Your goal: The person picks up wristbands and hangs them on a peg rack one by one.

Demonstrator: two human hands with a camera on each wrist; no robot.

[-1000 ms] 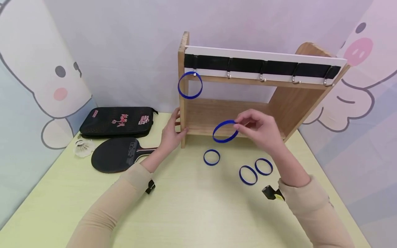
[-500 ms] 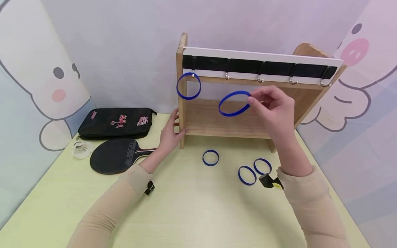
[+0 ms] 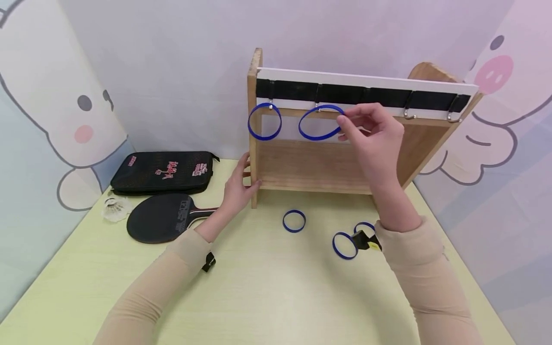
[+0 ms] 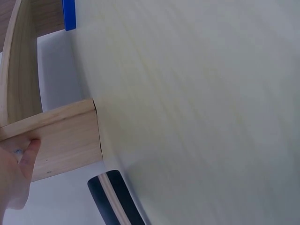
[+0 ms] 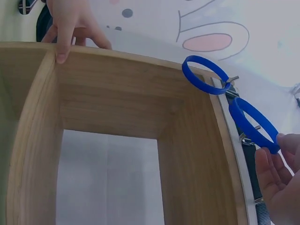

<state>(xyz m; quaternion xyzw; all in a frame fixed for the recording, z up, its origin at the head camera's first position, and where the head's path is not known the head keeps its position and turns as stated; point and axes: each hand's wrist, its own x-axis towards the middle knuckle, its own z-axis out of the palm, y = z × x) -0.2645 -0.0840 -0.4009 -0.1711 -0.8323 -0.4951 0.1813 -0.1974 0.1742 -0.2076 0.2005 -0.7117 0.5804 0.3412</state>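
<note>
My right hand (image 3: pixel 374 136) pinches a thin blue wristband (image 3: pixel 316 139) by its right side, between thumb and fingers. The band's upper edge is at the second metal hook from the left (image 3: pixel 318 106); in the right wrist view the hook's tip shows inside the band's loop. Another blue wristband (image 5: pixel 194 82) hangs from the leftmost hook. The hooks line a white and black strip (image 3: pixel 336 74) along the top of a wooden shelf (image 3: pixel 310 165). At the shelf's left side panel, my left hand (image 3: pixel 236 191) grips the wood, thumb at the front edge and fingers outside.
Loose wristbands lie on the table: one (image 3: pixel 294 231) before the shelf, one (image 3: pixel 345 258) further right, and another (image 3: pixel 364 223) partly hidden by the right wrist camera (image 3: pixel 361 239). At left are a table tennis bat (image 3: pixel 157 218), a black case (image 3: pixel 161 170) and a shuttlecock (image 3: pixel 115 208).
My right hand has lifted the wristband from low before the shelf up to the second hook. My left hand has stayed on the side panel.
</note>
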